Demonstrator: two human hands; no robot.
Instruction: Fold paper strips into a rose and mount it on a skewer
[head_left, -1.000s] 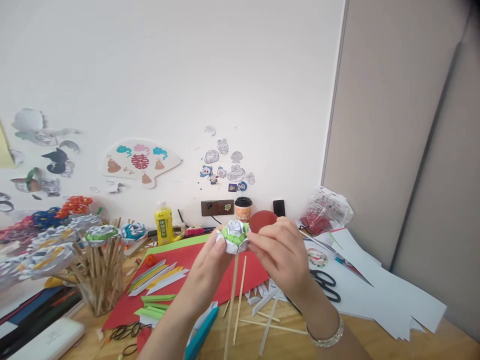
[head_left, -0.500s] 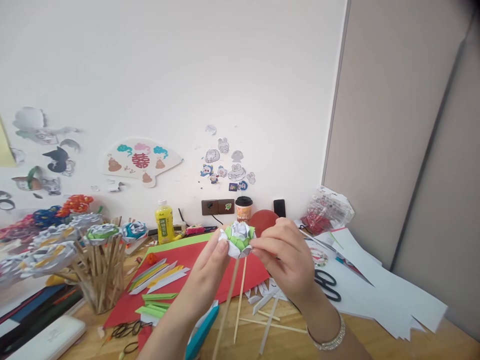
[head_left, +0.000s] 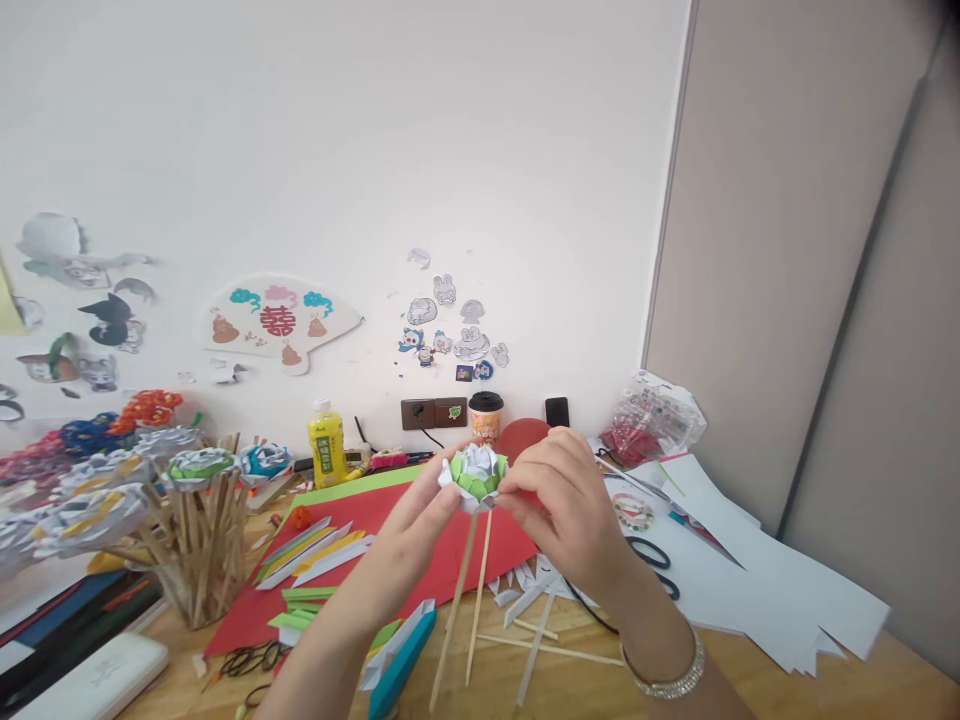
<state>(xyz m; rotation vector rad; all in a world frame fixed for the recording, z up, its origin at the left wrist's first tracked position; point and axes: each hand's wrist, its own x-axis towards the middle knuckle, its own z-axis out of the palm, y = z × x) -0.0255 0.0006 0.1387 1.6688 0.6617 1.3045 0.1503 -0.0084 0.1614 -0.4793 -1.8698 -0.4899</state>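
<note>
A white and green paper flower [head_left: 478,477] is held up at mid-view, with a thin wooden stick [head_left: 453,612] running down from it. My left hand [head_left: 417,522] is closed around the flower's left side, thumb in front; its other fingers are mostly hidden behind. On the right edge, the thumb and forefinger of my right hand [head_left: 564,510] pinch a petal. Below them, folded white paper strips [head_left: 534,590] and another stick [head_left: 480,600] lie on the wooden table.
A holder full of sticks [head_left: 196,560] carries several paper flowers at left. Red paper [head_left: 442,560] lies under folded coloured strips [head_left: 319,555]. A yellow bottle [head_left: 327,445] and lidded cup [head_left: 486,418] stand behind. Black-handled scissors [head_left: 651,560] rest on white paper [head_left: 739,590] at right.
The flower has tipped slightly, its petals now facing more upward. My right hand has shifted a little left and still grips the edge. The view has moved slightly.
</note>
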